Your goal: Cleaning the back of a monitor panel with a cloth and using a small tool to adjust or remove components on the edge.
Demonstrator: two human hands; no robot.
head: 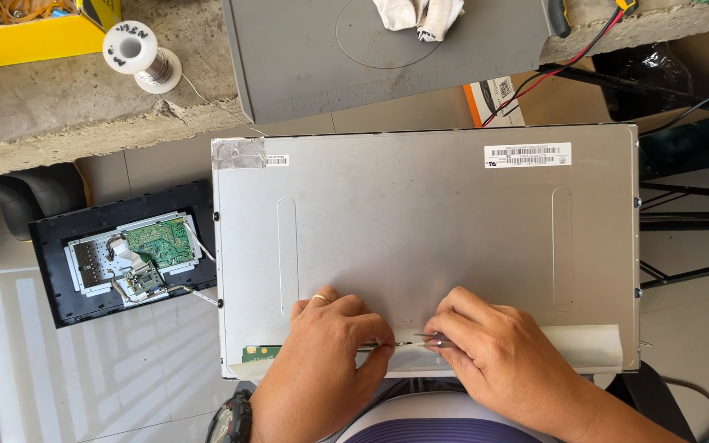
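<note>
Far left of the hands: open black casing (121, 258) with green board. Left hand (326, 361) closed, pinching a thin metal tool (387, 345) flat against the panel (420, 238), at its near edge. Right hand (498, 361) closed, fingertips gripping the tool's other end beside white tape (584, 344). Looks like prying along that edge strip; next move calls for light, even pressure so the strip doesn't tear.
</note>
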